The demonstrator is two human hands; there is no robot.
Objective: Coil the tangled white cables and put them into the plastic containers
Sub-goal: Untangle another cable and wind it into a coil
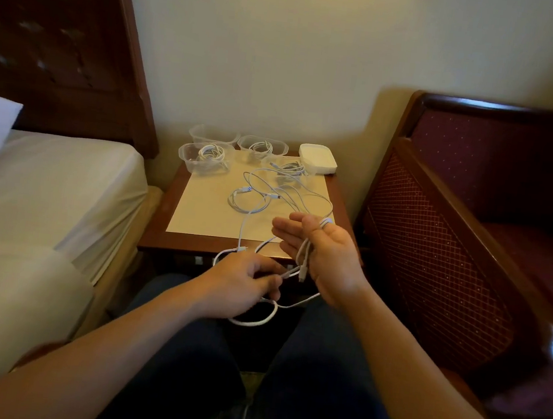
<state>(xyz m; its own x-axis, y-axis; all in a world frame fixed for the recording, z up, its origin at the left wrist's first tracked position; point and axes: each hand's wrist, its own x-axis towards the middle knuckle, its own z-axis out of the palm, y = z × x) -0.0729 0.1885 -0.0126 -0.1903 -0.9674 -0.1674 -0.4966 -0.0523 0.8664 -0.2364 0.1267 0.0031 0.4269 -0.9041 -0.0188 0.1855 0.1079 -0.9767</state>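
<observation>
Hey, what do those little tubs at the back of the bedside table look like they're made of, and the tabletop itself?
The tubs look like thin clear plastic: you can see the coiled white cables through their walls, and the rims are faintly glossy. The bedside table seems to be dark reddish wood with a varnished sheen along its edge; the pale inset panel could be laminate or paper, which is hard to tell.

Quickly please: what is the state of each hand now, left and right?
Left hand: fingers curled, pinching the thin white charging cable near the lap.
Right hand: palm up, fingers mostly straight, the same white cable looped over it; open.
</observation>
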